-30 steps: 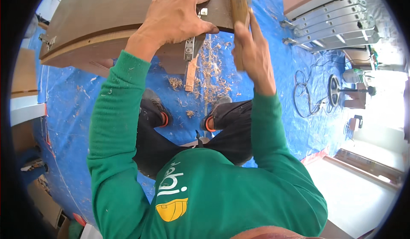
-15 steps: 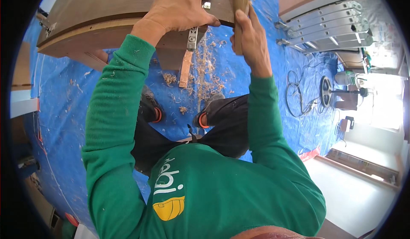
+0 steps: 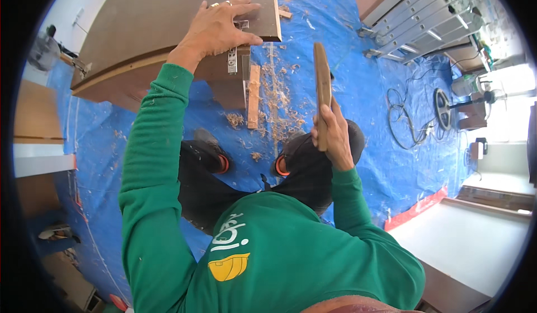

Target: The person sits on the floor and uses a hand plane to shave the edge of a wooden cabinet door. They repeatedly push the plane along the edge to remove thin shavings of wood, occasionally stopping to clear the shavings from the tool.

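My left hand [image 3: 217, 27] lies flat, fingers spread, on the top corner of a brown wooden cabinet panel [image 3: 168, 17] that stands on the floor in front of me. A metal hinge [image 3: 232, 59] hangs on the panel's edge just below that hand. My right hand [image 3: 334, 137] grips the lower end of a narrow wooden strip [image 3: 321, 84], held upright and apart from the panel, to its right. A shorter wood piece [image 3: 253, 95] lies on the floor among wood shavings [image 3: 279, 112].
A blue tarp [image 3: 369, 89] covers the floor. A folded aluminium ladder [image 3: 425, 17] lies at the upper right, with black cables [image 3: 403, 117] and a fan [image 3: 447, 109] beside it. White boards [image 3: 475, 240] lie at the lower right. My shoes [image 3: 210, 148] stand below the panel.
My right hand has come off the panel's right edge and swung down to the right, now holding the wooden strip upright. The left hand stays on the panel.
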`<state>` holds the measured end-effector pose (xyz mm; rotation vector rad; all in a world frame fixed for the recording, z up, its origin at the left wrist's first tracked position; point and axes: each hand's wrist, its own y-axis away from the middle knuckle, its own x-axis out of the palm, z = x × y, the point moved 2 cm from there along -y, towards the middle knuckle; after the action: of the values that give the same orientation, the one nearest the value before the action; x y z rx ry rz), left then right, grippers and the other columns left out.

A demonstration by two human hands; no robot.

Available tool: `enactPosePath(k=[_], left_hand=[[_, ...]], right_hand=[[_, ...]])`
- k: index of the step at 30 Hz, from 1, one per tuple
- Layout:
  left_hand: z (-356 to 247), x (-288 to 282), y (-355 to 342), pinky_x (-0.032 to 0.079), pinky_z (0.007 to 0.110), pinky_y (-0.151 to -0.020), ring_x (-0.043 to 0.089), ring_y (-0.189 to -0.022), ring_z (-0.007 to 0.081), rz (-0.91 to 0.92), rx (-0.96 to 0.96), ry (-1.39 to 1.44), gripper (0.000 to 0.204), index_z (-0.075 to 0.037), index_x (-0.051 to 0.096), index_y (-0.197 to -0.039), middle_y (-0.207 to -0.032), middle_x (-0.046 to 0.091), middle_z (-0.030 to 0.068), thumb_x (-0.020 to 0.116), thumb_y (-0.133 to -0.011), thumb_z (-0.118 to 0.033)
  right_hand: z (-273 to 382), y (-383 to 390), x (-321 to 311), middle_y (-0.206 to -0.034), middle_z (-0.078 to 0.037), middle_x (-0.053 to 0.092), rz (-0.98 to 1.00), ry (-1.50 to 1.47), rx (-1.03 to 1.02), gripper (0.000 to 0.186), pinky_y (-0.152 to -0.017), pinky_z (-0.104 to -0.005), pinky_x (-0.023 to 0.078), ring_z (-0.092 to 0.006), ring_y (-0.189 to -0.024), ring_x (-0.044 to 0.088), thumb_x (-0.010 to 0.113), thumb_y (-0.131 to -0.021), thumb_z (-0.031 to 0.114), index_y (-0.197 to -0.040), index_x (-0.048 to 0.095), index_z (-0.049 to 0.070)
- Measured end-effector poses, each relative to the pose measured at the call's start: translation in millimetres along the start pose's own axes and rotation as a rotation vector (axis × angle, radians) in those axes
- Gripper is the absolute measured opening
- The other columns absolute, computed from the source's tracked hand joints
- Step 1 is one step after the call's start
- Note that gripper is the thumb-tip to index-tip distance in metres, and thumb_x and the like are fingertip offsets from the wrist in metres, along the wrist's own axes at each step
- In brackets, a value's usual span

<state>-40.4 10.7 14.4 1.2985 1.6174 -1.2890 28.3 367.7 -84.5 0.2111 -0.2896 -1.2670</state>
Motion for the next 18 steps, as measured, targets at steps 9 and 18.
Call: enactPosePath(k=[9,18], left_hand=[[-90,-23,10,0.019,0.074,-0.129,0.043,-0.160,0.0369,0.508,0.515,-0.091,0.048,-0.021,0.078,-0.138,-0.162,0.058,0.0193,0.075,-0.099,-0.048],[80,-83,38,0.039,0.054,-0.128,0.052,-0.151,0.0425,-0.220,-0.060,0.106,0.057,-0.011,0.069,-0.148,-0.160,0.060,0.0185,0.078,-0.100,-0.041]], right_hand=[[-40,33,-26,-0.088,-0.002,0.059,0.004,-0.078,0.072,0.082,-0.043,-0.0257,0.047,-0.0116,-0.060,0.061,0.069,-0.108,0.040,-0.174,0.031,0.011],[39,-43,-31,-0.096,-0.005,0.066,-0.029,0.279,-0.353,0.093,-0.059,-0.0264,0.050,-0.0108,-0.072,0.062,0.080,-0.096,0.032,-0.168,0.035,-0.005]])
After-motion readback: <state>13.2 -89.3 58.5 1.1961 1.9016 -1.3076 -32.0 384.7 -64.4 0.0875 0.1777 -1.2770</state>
